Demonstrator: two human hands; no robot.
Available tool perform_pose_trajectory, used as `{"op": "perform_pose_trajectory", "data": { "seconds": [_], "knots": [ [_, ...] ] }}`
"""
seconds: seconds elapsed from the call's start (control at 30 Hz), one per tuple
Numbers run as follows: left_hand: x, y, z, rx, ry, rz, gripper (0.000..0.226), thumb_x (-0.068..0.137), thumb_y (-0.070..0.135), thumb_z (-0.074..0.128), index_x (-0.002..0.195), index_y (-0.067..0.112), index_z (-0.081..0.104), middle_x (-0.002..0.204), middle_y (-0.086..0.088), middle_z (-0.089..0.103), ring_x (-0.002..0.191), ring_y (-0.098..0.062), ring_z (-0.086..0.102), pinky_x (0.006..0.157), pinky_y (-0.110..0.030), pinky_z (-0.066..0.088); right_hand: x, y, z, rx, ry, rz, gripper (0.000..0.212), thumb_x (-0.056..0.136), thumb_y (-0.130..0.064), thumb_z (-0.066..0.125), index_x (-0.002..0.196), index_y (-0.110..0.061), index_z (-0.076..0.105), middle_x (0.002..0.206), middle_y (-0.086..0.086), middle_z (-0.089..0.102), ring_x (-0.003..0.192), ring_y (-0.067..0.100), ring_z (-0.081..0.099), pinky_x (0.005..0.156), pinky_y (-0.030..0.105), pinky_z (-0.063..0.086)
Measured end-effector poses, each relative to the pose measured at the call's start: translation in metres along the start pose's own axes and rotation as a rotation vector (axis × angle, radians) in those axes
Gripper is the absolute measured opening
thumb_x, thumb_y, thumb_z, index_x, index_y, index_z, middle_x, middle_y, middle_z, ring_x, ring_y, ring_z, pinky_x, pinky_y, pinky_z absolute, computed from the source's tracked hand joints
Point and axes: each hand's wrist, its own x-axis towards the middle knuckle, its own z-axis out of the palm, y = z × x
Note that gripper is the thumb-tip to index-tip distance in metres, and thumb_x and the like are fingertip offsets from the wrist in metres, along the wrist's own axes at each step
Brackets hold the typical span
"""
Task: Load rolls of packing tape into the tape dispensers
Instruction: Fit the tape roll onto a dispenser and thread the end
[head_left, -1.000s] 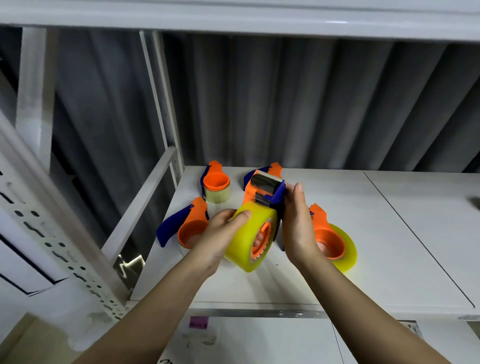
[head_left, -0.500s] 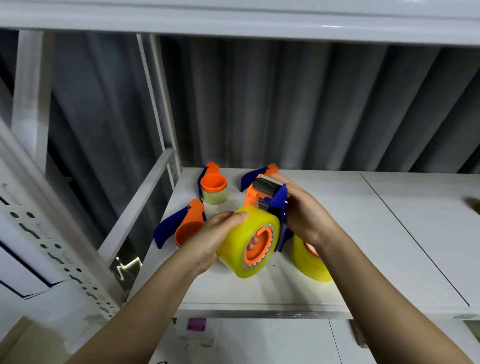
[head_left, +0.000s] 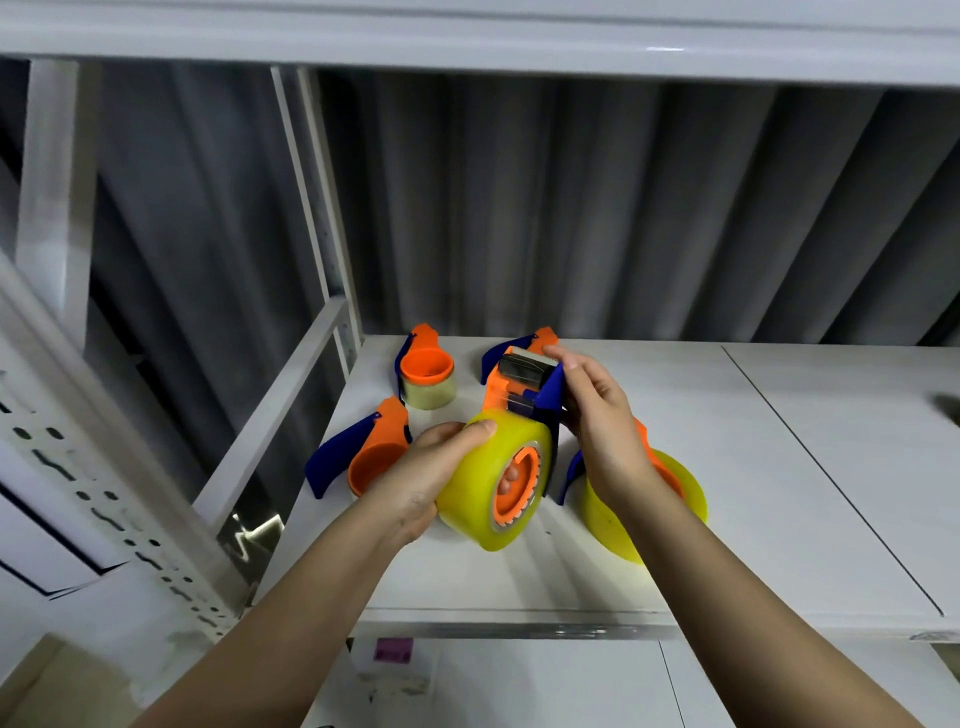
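A yellow tape roll (head_left: 480, 480) sits on the orange hub of an orange-and-blue dispenser (head_left: 524, 384), held above the white shelf (head_left: 727, 467). My left hand (head_left: 415, 478) grips the roll from its left side, thumb on top. My right hand (head_left: 597, 410) holds the dispenser's blue frame, fingers curled near its metal blade end. Another loaded dispenser with a yellow roll (head_left: 649, 509) lies partly hidden behind my right wrist. An empty orange-and-blue dispenser (head_left: 363, 452) lies left of my left hand. A dispenser with a thin, nearly clear roll (head_left: 427, 379) stands farther back.
A further dispenser handle (head_left: 519, 343) pokes out behind the held one. White rack posts and a rail (head_left: 291, 405) bound the shelf's left side. An upper shelf (head_left: 467, 41) runs overhead. Corrugated grey wall stands behind. A seam (head_left: 810, 457) divides the shelf boards.
My right hand moved from the roll's right side onto the dispenser's frame and blade end. The held dispenser tilted slightly, and the roll now faces more towards me.
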Motion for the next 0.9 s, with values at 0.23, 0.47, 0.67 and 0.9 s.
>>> {"op": "perform_pose_trajectory", "data": {
  "seconds": [0.23,0.47,0.67,0.9],
  "knots": [
    [0.008,-0.003,0.001,0.034,0.032,-0.028,0.011,0.091,0.036,0.059,0.095,0.025,0.059,0.099,-0.004,0.068,0.095,-0.024,0.066,0.09,-0.04,0.053,0.002,0.009,0.008,0.086,0.037,0.121,0.034,0.103,-0.028,0.03,0.122,-0.028,0.059,0.109,-0.005,0.072,0.104,0.009,0.066,0.09,0.023,0.05],
    [0.012,-0.007,0.0,0.031,0.065,-0.044,0.015,0.091,0.038,0.059,0.096,0.024,0.059,0.093,-0.002,0.068,0.089,-0.022,0.066,0.087,-0.039,0.053,0.013,0.008,0.006,-0.152,-0.017,0.025,0.035,0.104,-0.012,0.022,0.121,-0.03,0.047,0.101,-0.017,0.061,0.101,0.01,0.059,0.081,0.015,0.045],
    [0.017,-0.011,0.004,0.017,0.07,-0.078,0.037,0.091,0.042,0.057,0.122,0.023,0.051,0.103,-0.003,0.065,0.098,-0.026,0.064,0.093,-0.042,0.051,0.014,0.009,-0.005,-0.287,-0.073,0.071,0.052,0.093,-0.049,0.021,0.138,-0.028,0.037,0.124,-0.003,0.057,0.111,0.015,0.055,0.087,0.024,0.042],
    [0.019,0.0,0.002,0.076,-0.063,-0.01,0.023,0.09,0.006,0.055,0.112,0.009,0.059,0.085,-0.001,0.075,0.081,-0.013,0.071,0.079,-0.027,0.056,-0.001,0.009,-0.003,-0.274,0.114,0.003,0.007,0.099,-0.017,0.044,0.103,-0.019,0.049,0.111,0.004,0.06,0.087,0.014,0.063,0.066,0.019,0.044]
  ]
}}
